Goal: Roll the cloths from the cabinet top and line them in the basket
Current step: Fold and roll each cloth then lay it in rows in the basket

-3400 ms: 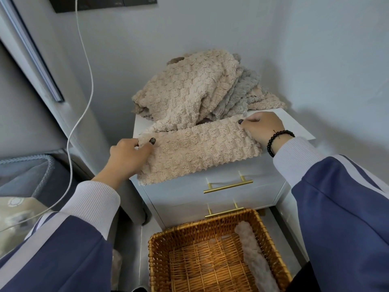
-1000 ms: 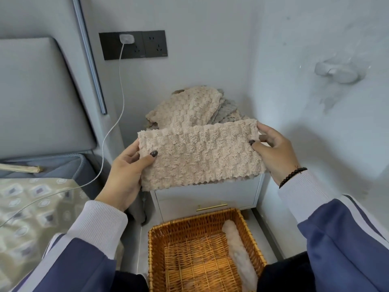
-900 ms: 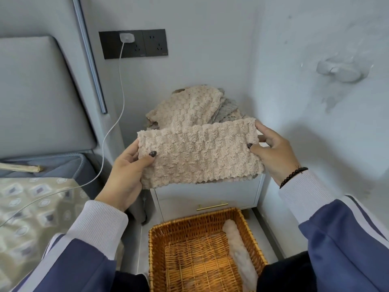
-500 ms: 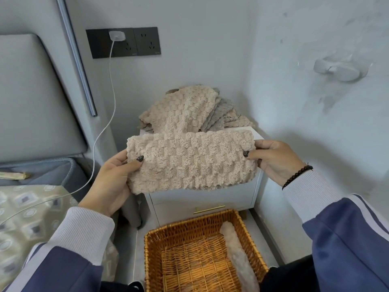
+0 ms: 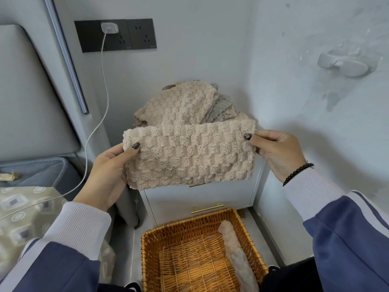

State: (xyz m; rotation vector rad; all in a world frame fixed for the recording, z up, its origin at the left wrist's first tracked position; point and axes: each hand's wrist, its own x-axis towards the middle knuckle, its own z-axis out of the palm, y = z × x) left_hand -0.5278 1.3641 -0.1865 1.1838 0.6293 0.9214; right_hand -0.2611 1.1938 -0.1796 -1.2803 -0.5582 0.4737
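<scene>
**Beige cloth held level in 2 hands above the basket**

The folded beige cloth hangs in the air in front of the white cabinet, long axis running left to right, the right end tipped a touch higher than the left. It faces the camera flat, a broad band with a bumpy, checked pile, top edge straight, bottom edge ragged and hanging free across the upper drawer front.

Left hand pinches the left end, thumb on the front face, fingers behind. Right hand pinches the upper right corner the same way, thumb in front, a black bead bracelet at the wrist.

Behind the cloth, the pile of cloths sits heaped on the cabinet top, beige on the left, grey showing on the right, tucked into the corner of the 2 walls.

Below, the wicker basket stands on the floor just in front of the cabinet, mouth open upward. 1 rolled cloth lies along its right wall, long axis running front to back. The rest of the basket floor to its left shows bare weave. The wall stands close on the right, a bed on the left, and a white cable drops from the wall socket past the left hand.
</scene>
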